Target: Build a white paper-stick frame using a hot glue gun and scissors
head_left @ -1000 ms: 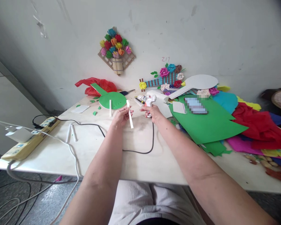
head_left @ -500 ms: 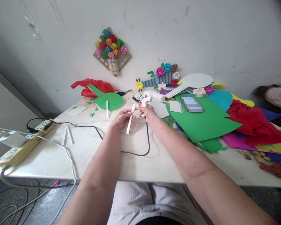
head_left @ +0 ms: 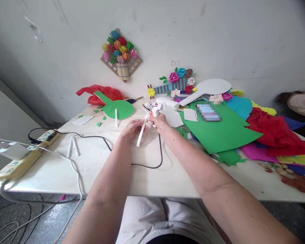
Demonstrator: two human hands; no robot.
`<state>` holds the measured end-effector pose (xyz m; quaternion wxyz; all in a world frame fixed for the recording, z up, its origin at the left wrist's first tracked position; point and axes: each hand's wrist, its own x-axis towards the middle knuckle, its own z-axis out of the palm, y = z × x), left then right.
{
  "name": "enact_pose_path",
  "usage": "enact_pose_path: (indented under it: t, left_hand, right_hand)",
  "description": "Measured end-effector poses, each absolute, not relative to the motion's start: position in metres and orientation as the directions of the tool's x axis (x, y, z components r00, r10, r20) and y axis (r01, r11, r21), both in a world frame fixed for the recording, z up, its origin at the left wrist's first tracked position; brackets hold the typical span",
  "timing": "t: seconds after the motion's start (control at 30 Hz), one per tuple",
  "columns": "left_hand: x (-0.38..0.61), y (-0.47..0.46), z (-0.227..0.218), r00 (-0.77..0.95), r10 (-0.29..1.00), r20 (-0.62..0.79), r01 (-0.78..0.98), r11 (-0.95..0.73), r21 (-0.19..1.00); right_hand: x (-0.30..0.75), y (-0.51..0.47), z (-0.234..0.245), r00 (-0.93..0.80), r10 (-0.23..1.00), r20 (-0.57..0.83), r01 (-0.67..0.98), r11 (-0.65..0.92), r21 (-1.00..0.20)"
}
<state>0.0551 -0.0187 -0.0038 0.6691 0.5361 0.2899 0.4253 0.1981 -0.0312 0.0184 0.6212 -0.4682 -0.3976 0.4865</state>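
Observation:
Over the middle of the table, my left hand [head_left: 133, 128] pinches a narrow white paper strip [head_left: 140, 136], whose lower end slants down toward me. My right hand [head_left: 159, 122] is closed around a white glue gun [head_left: 157, 109], with a black cord hanging below it. The fingertips of both hands meet at the strip's upper part, so the exact contact there is partly hidden. Left of my hands lies a green round piece with a handle [head_left: 118, 109], and another white strip [head_left: 116, 118] rests across its near edge.
A yellow power strip [head_left: 22, 159] with cords lies at the left. Two white strips [head_left: 73, 147] sit near it. Green sheets [head_left: 218, 130], a phone [head_left: 208, 112] and red crepe paper [head_left: 277, 132] fill the right side. A white paddle-shaped cutout [head_left: 213, 86] leans behind.
My fingers have drawn closer together at the strip's upper end, and the strip has turned slightly. The glue gun stays in my right hand, nearly in the same place.

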Motion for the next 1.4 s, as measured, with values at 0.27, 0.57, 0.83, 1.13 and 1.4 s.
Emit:
enact_pose_path:
  t: [0.27,0.57,0.83,1.13,1.4]
  left_hand:
    - [0.057,-0.017,-0.005,0.421,0.906,0.040,-0.274,0.085,0.958]
    - [0.053,-0.015,-0.008,0.460,0.887,0.041,-0.265,0.093,0.960]
    - [0.053,-0.017,-0.006,0.440,0.898,0.018,-0.247,0.102,0.964]
    - [0.054,-0.012,-0.009,0.432,0.902,0.000,-0.227,0.109,0.968]
    - [0.052,-0.008,-0.013,0.430,0.903,-0.011,-0.210,0.112,0.971]
  right_hand:
    - [0.195,-0.033,0.018,0.201,0.977,0.075,-0.184,0.113,-0.976]
    - [0.194,-0.032,0.017,0.264,0.961,0.080,-0.189,0.134,-0.973]
    - [0.195,-0.033,0.018,0.313,0.946,0.089,-0.154,0.143,-0.978]
    - [0.196,-0.028,0.013,0.354,0.928,0.112,-0.122,0.165,-0.979]
    - [0.195,-0.025,0.011,0.383,0.914,0.131,-0.108,0.186,-0.977]
